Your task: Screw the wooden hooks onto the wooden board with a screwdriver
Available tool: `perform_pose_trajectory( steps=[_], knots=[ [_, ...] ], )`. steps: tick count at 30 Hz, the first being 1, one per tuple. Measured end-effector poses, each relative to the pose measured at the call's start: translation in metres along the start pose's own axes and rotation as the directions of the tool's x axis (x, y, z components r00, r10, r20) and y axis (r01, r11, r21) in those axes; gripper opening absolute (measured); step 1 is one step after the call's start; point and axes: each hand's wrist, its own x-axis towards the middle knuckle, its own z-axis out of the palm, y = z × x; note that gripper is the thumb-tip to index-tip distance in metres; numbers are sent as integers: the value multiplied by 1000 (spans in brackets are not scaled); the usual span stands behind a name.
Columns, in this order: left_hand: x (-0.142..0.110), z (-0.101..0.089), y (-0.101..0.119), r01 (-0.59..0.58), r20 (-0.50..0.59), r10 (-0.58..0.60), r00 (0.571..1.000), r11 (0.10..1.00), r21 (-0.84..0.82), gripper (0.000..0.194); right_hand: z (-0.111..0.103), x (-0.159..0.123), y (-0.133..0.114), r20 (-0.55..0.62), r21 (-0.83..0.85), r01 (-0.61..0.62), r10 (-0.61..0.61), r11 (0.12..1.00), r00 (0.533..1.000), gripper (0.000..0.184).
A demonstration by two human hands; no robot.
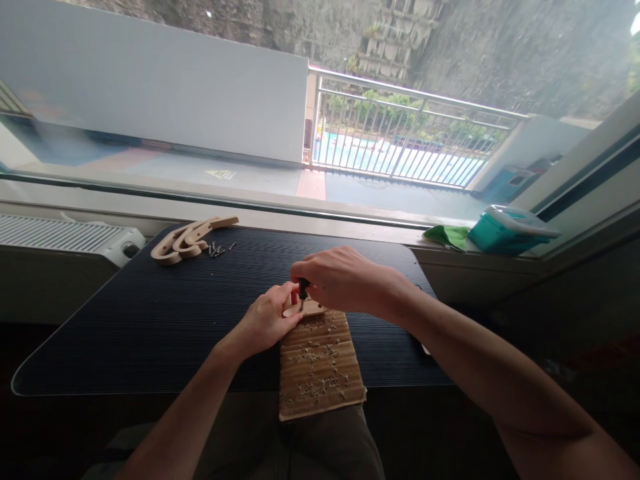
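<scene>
seems mid-screwing: curls fingers of the right hand [336,277] around the dark-handled driver [303,287], pinches the wooden piece [313,309] at frame centre with the left hand [267,317]; next, probably needs steady upright turning.

A white radiator [60,237] is standing at the far left, its knob [131,250] jutting from the right end. A pale sill [280,221] is running under the window [150,193]; at its right, a green cloth [447,236] is lying just beside a lidded teal box [507,232]. Outside, a grey wall [200,87] is meeting a metal railing [420,93], and a blue pool [360,148] is showing through the bars. Trees [380,110] are standing past it, and a rough slope [325,30] is rising behind.
</scene>
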Motion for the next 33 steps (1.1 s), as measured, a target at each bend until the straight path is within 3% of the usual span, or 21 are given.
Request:
perform_pose_trajectory(
  steps=[14,23,33],
  knots=[
    [-1,-3,4,-7,6,7,1000,1000,10,25,-3,1,-4,30,-56,-92,93,994,995,21],
    [0,1,0,21,-8,-21,1000,1000,20,16,-1,-1,-3,16,-11,9,-8,1000,1000,13],
    [0,-2,3,-8,6,8,1000,1000,1,20,1,1,-4,4,-55,-71,72,996,997,20]
  ],
)
